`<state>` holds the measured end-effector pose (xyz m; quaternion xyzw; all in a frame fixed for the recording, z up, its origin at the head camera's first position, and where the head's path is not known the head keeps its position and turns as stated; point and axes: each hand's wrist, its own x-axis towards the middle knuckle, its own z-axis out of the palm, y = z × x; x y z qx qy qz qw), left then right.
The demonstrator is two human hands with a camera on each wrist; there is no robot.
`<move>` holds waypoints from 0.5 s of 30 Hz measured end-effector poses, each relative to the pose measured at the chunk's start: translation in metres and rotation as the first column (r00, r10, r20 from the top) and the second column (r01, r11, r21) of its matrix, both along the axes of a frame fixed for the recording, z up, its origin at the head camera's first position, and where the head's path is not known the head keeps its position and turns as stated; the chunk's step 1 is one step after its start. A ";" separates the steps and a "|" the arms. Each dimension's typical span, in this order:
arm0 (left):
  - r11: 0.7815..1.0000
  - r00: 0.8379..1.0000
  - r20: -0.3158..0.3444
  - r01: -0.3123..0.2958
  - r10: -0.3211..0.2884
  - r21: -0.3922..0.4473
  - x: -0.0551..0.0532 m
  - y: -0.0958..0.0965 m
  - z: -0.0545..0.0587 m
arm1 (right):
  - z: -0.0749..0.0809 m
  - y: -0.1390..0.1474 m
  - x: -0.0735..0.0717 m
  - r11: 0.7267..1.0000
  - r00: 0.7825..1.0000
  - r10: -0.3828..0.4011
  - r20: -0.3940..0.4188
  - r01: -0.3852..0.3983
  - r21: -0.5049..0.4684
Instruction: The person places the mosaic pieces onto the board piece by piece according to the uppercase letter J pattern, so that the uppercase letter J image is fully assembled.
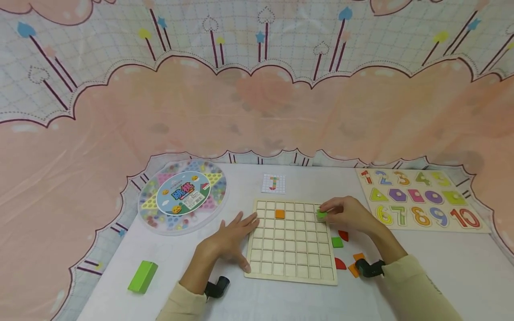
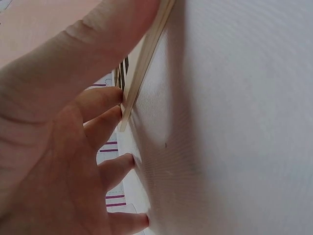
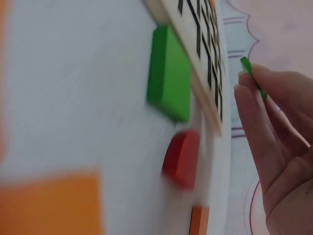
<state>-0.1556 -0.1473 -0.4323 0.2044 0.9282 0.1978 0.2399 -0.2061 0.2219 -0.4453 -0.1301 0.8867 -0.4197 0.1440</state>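
A wooden grid board (image 1: pixel 291 243) lies flat in the middle of the table in the head view, with one orange square tile (image 1: pixel 279 214) in its upper part. My left hand (image 1: pixel 229 238) rests at the board's left edge, fingers spread; in the left wrist view its thumb (image 2: pixel 98 44) and two fingertips touch the rim. Over the board's upper right corner, my right hand (image 1: pixel 349 215) pinches a green square tile (image 1: pixel 321 214), seen edge-on between thumb and fingers in the right wrist view. Right of the board lie another green tile (image 1: pixel 337 242) and a red curved piece (image 1: pixel 340 263).
Beyond the board lies a pattern card (image 1: pixel 274 183). A round marble game box (image 1: pixel 182 196) stands at the left, a green block (image 1: pixel 143 277) at the near left. Orange tiles (image 1: pixel 354 270) lie by the right wrist, and a number puzzle board (image 1: pixel 423 200) at the far right.
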 end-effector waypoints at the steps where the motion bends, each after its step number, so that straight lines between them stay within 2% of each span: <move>1: 1.000 1.000 0.001 0.001 -0.001 -0.002 0.000 0.000 0.000 | 0.000 -0.003 -0.001 1.000 1.000 0.000 -0.004 0.000 0.004; 4: 1.000 1.000 0.001 0.005 -0.005 -0.004 -0.001 0.000 0.000 | 0.002 -0.013 -0.005 0.999 1.000 -0.026 0.006 0.025 0.024; 15: 1.000 1.000 -0.005 0.023 -0.023 -0.007 -0.001 -0.001 -0.001 | 0.007 -0.053 -0.018 0.999 1.000 -0.027 0.001 0.027 0.041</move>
